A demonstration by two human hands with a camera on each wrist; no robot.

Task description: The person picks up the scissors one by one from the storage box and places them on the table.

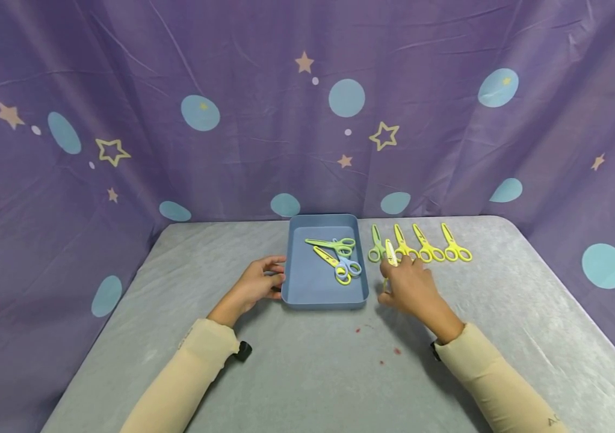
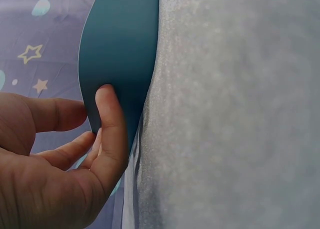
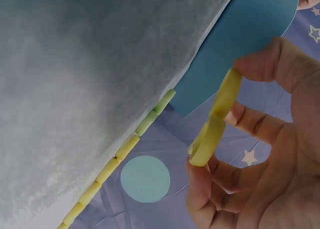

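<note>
My left hand (image 1: 257, 280) rests its fingers against the outer left wall of a blue-grey tray (image 1: 307, 299); the left wrist view shows the fingertips touching the tray wall (image 2: 120, 39). Inside the tray lie green scissors (image 1: 326, 243), yellow scissors (image 1: 325, 256) and partly covered light blue scissors (image 1: 352, 266). Just right of the tray, my right hand (image 1: 411, 287) pinches yellow scissors (image 1: 391, 252) by the handle loops, blades pointing away from me. In the right wrist view, thumb and fingers hold the yellow handle loops (image 3: 210, 139) above the table.
Beyond the right hand, a row lies on the grey cloth table (image 1: 307, 373): green scissors (image 1: 376, 237) and several yellow scissors, the rightmost yellow pair (image 1: 451, 243) at the end. A purple patterned curtain (image 1: 253, 162) hangs behind the table. Small red specks (image 1: 397, 351) mark the cloth.
</note>
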